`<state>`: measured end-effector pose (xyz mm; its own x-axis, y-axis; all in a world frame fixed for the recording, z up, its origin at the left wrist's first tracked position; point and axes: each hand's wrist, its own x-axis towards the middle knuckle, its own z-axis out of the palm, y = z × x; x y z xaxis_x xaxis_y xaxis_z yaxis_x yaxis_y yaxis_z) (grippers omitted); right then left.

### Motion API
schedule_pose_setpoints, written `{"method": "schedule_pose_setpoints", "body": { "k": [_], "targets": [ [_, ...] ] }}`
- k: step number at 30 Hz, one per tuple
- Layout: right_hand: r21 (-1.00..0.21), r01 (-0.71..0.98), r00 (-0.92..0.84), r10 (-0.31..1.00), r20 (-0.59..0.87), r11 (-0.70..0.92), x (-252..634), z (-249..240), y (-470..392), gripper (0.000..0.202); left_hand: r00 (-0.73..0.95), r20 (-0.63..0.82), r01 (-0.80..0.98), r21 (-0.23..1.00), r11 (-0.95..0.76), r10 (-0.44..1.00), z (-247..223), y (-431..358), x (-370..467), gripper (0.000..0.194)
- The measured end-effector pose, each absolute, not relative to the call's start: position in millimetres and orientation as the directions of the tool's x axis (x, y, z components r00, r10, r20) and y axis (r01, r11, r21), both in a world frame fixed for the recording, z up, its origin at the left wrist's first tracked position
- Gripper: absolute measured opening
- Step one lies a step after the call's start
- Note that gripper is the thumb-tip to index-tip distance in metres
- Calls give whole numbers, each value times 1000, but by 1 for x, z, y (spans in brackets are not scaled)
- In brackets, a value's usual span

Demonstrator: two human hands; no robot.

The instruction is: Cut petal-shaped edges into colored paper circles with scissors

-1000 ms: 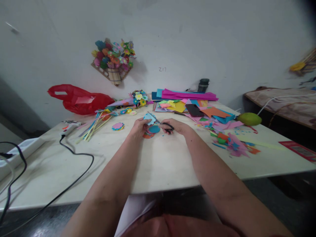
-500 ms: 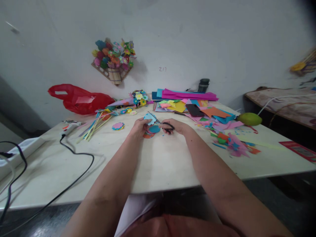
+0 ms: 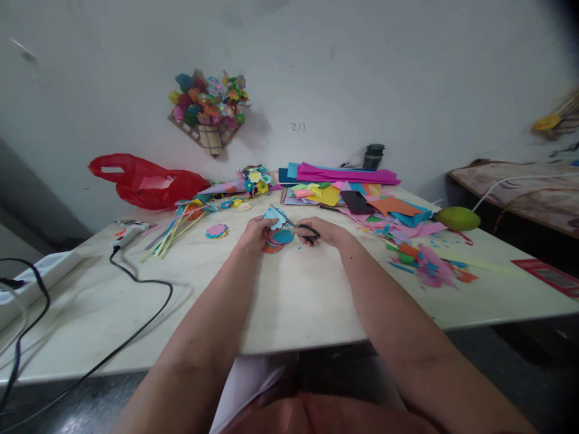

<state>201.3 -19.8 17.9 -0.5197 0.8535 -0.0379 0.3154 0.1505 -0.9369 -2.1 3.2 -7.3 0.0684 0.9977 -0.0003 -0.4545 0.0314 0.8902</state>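
Between the fingers of my left hand (image 3: 256, 234) is a light blue paper piece (image 3: 274, 218) with a scalloped edge. My right hand (image 3: 323, 231) grips a pair of scissors (image 3: 310, 229) by its dark handles, and the blades reach to the edge of the light blue piece. Below it on the table lie a blue paper circle (image 3: 283, 236) and an orange paper piece (image 3: 272, 248), partly overlapped. Left of my left hand rests a stack of scalloped paper flowers (image 3: 217, 231), pink on top.
Behind are paper stems (image 3: 174, 232), a red plastic bag (image 3: 154, 184), a paper bouquet (image 3: 256, 178) and coloured sheets (image 3: 348, 175). A phone (image 3: 357, 202) and paper scraps (image 3: 429, 265) lie to the right. At left, a glue gun (image 3: 130, 232) trails its cord near a power strip (image 3: 43, 280).
Both hands stay in nearly the same place. The light blue piece and the scissors have shifted only very slightly.
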Motion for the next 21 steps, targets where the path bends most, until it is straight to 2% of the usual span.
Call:
{"method": "schedule_pose_setpoints", "body": {
  "k": [21],
  "targets": [
    [-921,337,-524,852,-11,196,203,11,-14,26,88,1,-469,882,41,996,-5,0,-2,15]
  ]
}}
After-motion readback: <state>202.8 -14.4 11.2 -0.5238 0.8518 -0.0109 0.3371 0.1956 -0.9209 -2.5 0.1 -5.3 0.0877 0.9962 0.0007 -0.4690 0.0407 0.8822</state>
